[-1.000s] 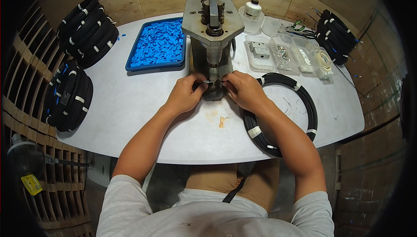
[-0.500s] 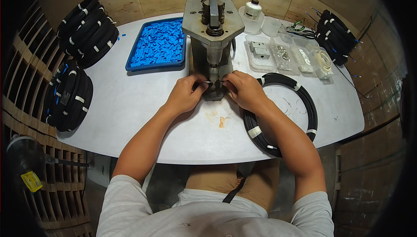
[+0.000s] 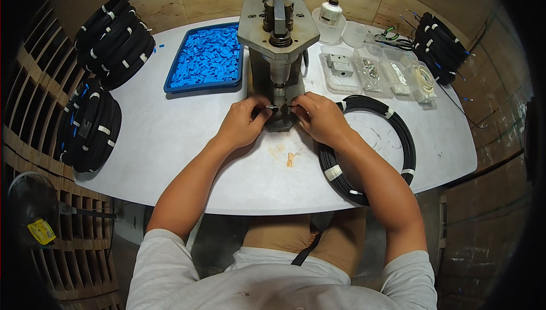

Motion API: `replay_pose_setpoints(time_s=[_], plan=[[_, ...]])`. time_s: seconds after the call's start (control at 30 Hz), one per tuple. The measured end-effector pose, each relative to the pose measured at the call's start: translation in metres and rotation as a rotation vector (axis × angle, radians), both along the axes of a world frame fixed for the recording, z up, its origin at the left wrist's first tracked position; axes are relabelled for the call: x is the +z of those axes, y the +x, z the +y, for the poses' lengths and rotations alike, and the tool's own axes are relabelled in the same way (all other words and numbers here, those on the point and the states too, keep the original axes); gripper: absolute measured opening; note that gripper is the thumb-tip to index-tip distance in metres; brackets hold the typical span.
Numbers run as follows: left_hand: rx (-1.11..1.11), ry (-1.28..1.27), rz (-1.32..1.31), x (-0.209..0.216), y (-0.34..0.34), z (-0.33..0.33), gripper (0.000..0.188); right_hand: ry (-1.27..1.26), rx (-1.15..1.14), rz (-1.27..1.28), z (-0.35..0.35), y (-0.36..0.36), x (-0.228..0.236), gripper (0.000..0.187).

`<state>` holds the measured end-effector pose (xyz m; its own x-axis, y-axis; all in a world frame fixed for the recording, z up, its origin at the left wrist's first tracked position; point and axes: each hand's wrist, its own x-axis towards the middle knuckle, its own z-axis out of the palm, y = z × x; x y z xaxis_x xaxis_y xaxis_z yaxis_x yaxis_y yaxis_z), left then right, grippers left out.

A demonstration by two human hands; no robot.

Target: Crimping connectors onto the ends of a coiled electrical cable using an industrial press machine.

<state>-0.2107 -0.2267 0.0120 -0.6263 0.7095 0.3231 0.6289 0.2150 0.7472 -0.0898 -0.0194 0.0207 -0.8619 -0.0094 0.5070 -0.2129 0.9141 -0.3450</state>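
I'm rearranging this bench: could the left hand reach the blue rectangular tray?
Probably yes: though the left hand is beside the grey metal press, open white tabletop leaves its way to the blue rectangular tray free.

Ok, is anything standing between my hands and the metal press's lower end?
Nothing visible does: your left hand and right hand flank the lower end of the metal press, though tiny details there are unclear.

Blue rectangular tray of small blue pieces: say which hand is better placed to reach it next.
Probably the left hand: it is nearer the tray, on the same side of the grey metal press; the right hand is opposite.
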Motion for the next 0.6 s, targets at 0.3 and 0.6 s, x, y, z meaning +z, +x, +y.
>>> replay_pose_setpoints(time_s=[0.3, 0.6], plan=[[-0.010, 0.025, 0.033, -0.0004, 0.0005, 0.0008, 0.024, 0.003, 0.002, 0.006, 0.0002, 0.0014, 0.0016, 0.012], [-0.009, 0.003, 0.026, -0.0047, -0.0032, 0.0006, 0.025, -0.020, 0.003, 0.002, 0.0010, 0.0003, -0.0011, 0.012]])
